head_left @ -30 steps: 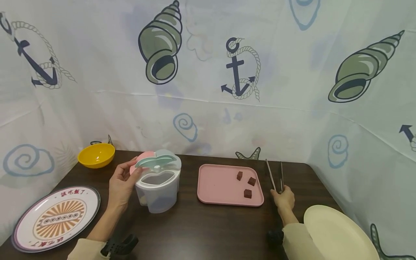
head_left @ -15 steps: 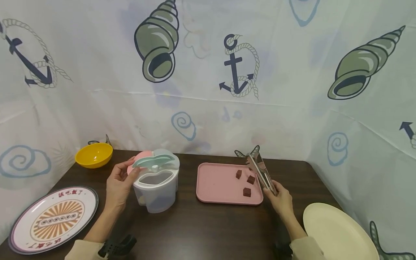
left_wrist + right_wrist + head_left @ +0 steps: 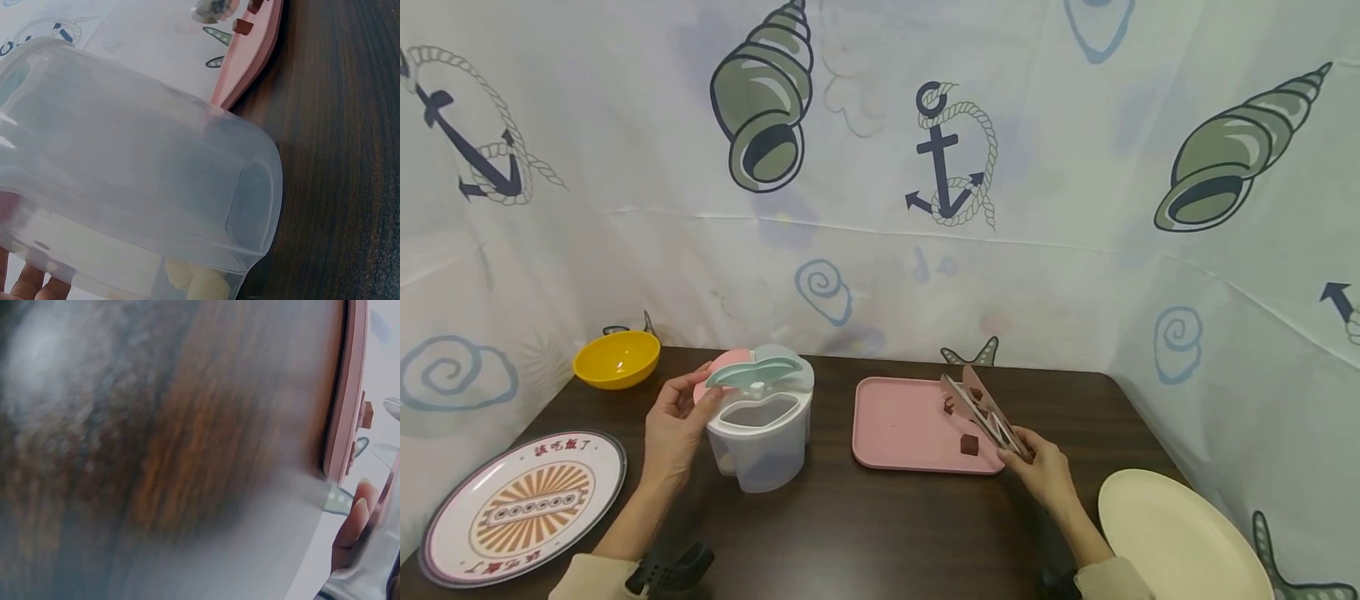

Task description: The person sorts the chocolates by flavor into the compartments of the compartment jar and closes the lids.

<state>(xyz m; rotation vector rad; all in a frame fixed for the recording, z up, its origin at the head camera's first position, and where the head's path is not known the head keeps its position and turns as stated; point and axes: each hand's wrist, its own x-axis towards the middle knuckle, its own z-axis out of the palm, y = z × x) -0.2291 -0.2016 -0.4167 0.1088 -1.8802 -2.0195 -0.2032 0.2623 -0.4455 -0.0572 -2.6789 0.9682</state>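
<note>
My left hand [image 3: 674,429] holds the raised mint-green flap lid [image 3: 752,372] of a translucent, compartmented storage box [image 3: 772,460], thumb in front and fingers behind. The opening below the flap is uncovered. In the left wrist view, pale yellowish pieces [image 3: 199,282] show low inside the box. On the right, my right hand [image 3: 1043,473] grips metal tongs [image 3: 992,422], whose broad tips reach over a pink tray [image 3: 887,427]. Small dark brown cubes lie on it. The nearest cube [image 3: 969,445] sits in plain sight; the tongs partly cover the others.
A yellow bowl [image 3: 617,360] stands at the back left, and a patterned white plate [image 3: 580,533] lies at the front left. At the front right is a cream oval plate [image 3: 1180,542]. A printed cloth [image 3: 865,275] hangs behind the dark wooden table [image 3: 850,533].
My right hand has swung the tongs leftward from beside the tray and lowered their tips over the cubes. My left hand keeps its hold on the flap, which stays raised.
</note>
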